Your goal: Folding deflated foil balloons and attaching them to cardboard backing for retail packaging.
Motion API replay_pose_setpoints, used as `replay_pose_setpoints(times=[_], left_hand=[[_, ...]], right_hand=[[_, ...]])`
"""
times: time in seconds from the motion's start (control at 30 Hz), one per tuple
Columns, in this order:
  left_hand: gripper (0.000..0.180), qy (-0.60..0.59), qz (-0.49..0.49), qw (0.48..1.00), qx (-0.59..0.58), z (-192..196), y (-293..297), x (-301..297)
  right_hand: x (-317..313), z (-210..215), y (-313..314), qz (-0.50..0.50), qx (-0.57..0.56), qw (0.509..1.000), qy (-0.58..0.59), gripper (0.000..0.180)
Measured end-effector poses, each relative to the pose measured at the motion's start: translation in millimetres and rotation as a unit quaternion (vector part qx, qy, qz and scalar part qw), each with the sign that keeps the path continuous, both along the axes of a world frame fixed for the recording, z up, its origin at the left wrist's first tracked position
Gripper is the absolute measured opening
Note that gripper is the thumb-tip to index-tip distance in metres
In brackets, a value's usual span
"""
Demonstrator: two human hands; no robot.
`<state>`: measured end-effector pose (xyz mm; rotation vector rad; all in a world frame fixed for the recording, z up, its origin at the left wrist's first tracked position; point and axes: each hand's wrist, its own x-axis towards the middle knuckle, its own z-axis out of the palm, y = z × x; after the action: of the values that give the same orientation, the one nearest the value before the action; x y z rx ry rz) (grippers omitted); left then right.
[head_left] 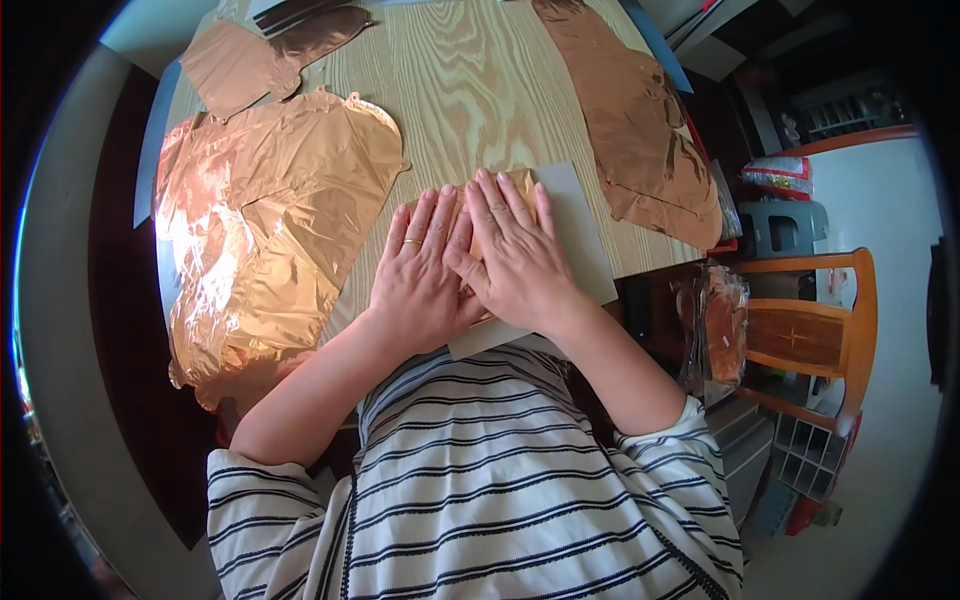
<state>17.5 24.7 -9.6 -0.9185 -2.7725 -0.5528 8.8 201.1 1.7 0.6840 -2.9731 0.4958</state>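
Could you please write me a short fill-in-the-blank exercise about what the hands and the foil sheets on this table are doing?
1. Both hands press flat on a small copper foil piece lying on a grey ____.
2. The ring is on the ____ hand.
3. The largest crumpled foil sheet lies to the person's ____.
4. The table top is made of ____.

Missing words: card; left; left; wood

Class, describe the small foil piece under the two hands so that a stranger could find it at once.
Start at the wooden table. Near its front edge lies a grey card, and on it the small foil piece, pressed flat by both hands. Unlike the big crinkled foil sheets to either side, it is small, straight-edged and mostly covered.
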Motion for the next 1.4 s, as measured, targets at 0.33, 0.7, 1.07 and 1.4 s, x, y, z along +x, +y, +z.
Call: replay_pose_setpoints(times=[0.33,0.7,1.07,1.4], left_hand=[[0.092,0.012,-0.008,1.0,-0.027,3,-1,-1],[0.09,0.014,-0.003,0.999,-0.037,0,-2,1],[0.088,0.006,-0.004,1.0,-0.014,-1,-2,0],[0.094,0.003,0.006,0.999,-0.039,3,0,0]], right_hand=[[-2,-4,33,0.0,0.056,0.998,0.034,0.078],[-8,39,31,0.031,0.006,0.999,0.034,0.078],[-8,5,6,0.06,0.012,0.998,0.012,0.077],[-15,6,63,-0.016,0.104,0.994,0.024,0.079]])
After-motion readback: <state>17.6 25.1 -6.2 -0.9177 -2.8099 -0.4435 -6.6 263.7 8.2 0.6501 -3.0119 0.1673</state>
